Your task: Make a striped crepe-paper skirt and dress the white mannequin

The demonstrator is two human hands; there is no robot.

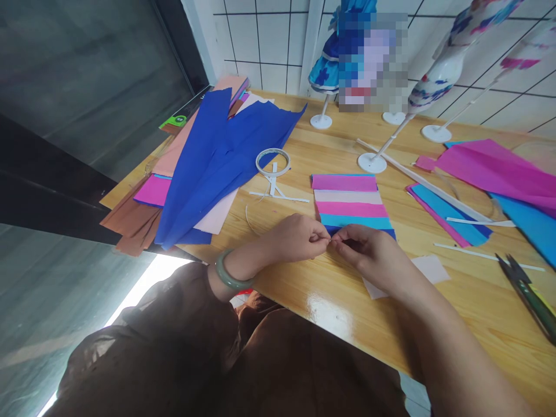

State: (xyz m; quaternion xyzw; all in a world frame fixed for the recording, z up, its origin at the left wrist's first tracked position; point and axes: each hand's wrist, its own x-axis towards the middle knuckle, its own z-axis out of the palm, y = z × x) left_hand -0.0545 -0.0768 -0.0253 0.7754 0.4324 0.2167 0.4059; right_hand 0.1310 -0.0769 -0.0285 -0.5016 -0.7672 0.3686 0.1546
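My left hand (306, 238) and my right hand (365, 250) meet fingertip to fingertip above the near part of the table. Both are pinched closed; whatever lies between the fingertips is too small to make out. Just beyond them is a panel of striped paper (350, 208) in pink, white, light blue and dark blue bands, its near edge partly behind my right hand. A pale piece of paper (430, 269) lies partly under my right forearm. To the left of the striped panel rest a roll of tape (259, 164) and some thin white strips (286, 198).
Dark blue paper (221, 156) covers a pile of coloured sheets at left. Scissors (527, 295) lie at the right edge, near folded blue and pink paper (454, 211) and a large pink sheet (495, 165). White stands (372, 163) holding dressed figures rise at the back.
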